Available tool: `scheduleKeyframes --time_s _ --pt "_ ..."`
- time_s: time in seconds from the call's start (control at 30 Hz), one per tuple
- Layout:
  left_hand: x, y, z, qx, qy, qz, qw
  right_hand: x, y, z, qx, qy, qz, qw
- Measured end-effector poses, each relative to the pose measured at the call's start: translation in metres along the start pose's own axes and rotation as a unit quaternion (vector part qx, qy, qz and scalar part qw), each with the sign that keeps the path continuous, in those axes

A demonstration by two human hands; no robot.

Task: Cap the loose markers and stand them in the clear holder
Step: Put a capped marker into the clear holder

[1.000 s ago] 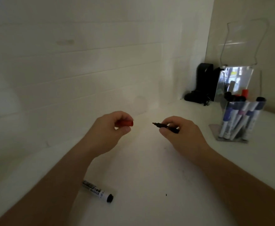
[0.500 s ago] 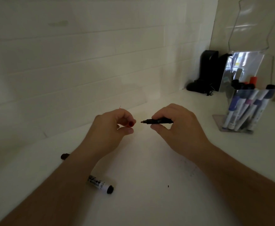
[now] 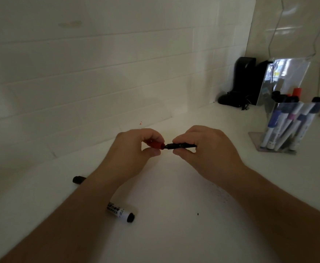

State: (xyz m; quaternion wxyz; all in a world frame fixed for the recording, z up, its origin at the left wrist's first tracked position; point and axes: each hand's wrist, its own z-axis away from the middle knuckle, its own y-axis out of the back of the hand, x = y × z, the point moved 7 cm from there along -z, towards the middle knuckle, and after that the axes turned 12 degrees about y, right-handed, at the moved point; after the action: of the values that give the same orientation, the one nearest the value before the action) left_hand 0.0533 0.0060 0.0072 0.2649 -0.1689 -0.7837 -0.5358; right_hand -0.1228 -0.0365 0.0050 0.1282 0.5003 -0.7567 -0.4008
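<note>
Marker is lying level between the hands, its tip touching the red cap's mouth; right hand is gripping the barrel, left hand is pinching the cap, axes aligned.

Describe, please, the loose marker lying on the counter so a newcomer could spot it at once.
On the white counter, under the left forearm, lies a marker. Unlike those standing in the clear holder, it lies flat, showing a white printed label and a black end.
</note>
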Motion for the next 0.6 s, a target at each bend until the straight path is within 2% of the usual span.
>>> scheduleKeyframes --time_s 0.1,0.23,0.6 --pt "0.0043 -0.0012 0.0036 -0.008 -0.009 0.003 1.000 0.0046 -0.0004 0.0016 -0.002 -0.016 0.002 1.000" --pt "0.0003 -0.0021 0.0037 -0.013 0.043 0.061 0.997 0.0096 0.0008 0.0043 0.003 -0.042 -0.004 0.999" --pt "0.0022 -0.0034 0.0042 -0.048 0.044 0.171 0.983 0.0038 -0.0019 0.0033 -0.016 -0.045 -0.043 0.998"
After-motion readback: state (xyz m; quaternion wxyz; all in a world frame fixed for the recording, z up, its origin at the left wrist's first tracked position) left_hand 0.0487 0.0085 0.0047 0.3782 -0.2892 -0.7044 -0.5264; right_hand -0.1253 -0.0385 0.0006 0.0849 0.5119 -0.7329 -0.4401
